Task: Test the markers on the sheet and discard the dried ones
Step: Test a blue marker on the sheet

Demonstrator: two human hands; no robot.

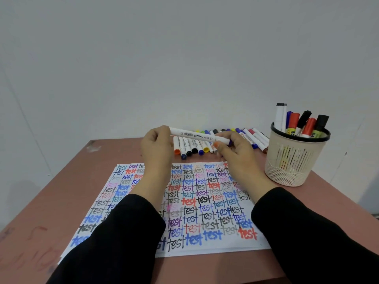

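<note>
Plain pale wall (184, 58) backs a reddish-brown surface (61, 201) that carries a white sheet (207, 249) densely covered with the word "test" in many colours. Beyond the far edge of the sheet lies a row of markers (192, 147), side by side with caps toward the near side. At the right stands a perforated basket (295, 160) holding several thicker markers upright.

One white marker (196, 135) is held level in the air above the far edge of the sheet, in front of the row. The left hand (156, 148) grips its left end, with the fingers (163, 131) curled round the barrel. The right hand (235, 154) grips the right end, with the fingers closed on it. Both caps are hidden by the hands, so whether either is seated cannot be told.

Handling assessment: the marker is probably light, with a rigid and smooth plastic barrel that may slip under a loose grip. Hold the barrel firmly in one hand and pinch the cap in the other, then pull straight along the axis; bending force is unnecessary. The felt tip is likely soft and should deform under heavy pressure, so light contact with the sheet is advised. Free space on the sheet is scarce.
</note>
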